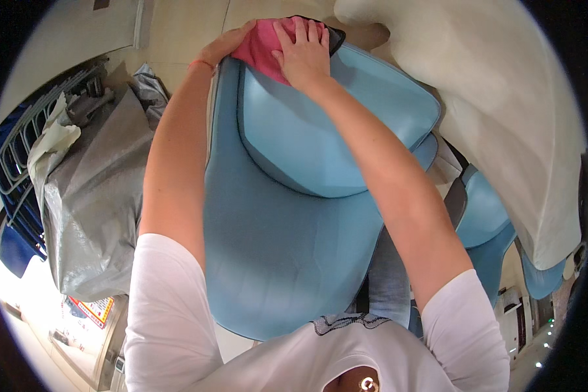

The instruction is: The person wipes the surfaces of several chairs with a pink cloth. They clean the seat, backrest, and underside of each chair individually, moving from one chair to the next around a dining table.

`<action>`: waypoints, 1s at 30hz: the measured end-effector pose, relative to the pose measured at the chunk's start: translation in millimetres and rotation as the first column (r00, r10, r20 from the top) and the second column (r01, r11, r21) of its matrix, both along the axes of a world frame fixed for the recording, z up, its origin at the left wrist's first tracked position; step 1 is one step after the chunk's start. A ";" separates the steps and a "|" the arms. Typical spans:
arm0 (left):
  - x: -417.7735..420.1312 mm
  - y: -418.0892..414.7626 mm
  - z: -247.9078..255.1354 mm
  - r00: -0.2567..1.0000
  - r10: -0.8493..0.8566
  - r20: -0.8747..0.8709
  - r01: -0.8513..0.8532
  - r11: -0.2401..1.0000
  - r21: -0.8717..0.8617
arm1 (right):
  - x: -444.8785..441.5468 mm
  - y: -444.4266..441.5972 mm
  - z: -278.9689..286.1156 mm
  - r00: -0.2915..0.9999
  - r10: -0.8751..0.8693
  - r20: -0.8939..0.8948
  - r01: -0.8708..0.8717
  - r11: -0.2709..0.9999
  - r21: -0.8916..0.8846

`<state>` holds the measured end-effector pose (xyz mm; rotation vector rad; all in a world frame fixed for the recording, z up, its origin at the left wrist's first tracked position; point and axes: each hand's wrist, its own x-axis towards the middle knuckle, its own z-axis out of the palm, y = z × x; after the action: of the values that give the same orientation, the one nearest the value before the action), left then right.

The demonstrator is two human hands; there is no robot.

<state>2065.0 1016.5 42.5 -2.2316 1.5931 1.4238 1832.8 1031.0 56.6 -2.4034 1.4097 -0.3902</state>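
Observation:
A blue padded chair (284, 245) stands right before me, its seat cushion (299, 142) beyond the smooth blue back. At the top of the view a pink cloth (259, 49) lies over the far left corner of the cushion, with a black edge or piece showing at its right. My right hand (306, 56) presses flat on the cloth, fingers spread. My left hand (230, 43) is at the cloth's left edge by the chair's corner; its fingertips are partly hidden, so its grip is unclear. An orange band circles the left wrist.
Grey plastic sheeting (98, 210) covers something at the left, beside a metal rack (24, 142). A large cream-coloured curved surface (490, 98) fills the upper right. More blue chairs (485, 210) stand to the right. A printed notice (95, 308) is at the lower left.

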 end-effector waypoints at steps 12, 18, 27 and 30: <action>-56.1 135.8 113.9 0.678 -0.355 0.644 0.583 0.793 -0.177 | -24.4 98.0 17.8 0.929 0.301 0.217 -0.326 0.941 0.092; -64.3 253.1 181.3 0.748 -0.181 0.638 0.368 0.914 -0.172 | -27.5 188.2 62.1 0.818 0.265 0.510 -0.477 0.808 0.345; 14.1 300.9 59.1 0.062 0.835 -0.547 -0.577 0.477 0.663 | 50.0 192.8 87.2 0.850 -0.132 0.511 -0.299 0.677 0.672; 10.4 248.1 16.8 -0.108 0.726 -0.680 -0.683 0.442 0.581 | 57.4 184.1 62.2 0.827 -0.472 0.304 -0.074 0.445 0.892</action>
<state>2075.3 1264.6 59.3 -2.4207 -0.1546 3.3638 1890.2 1215.1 118.8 -1.1213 1.1889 -0.2295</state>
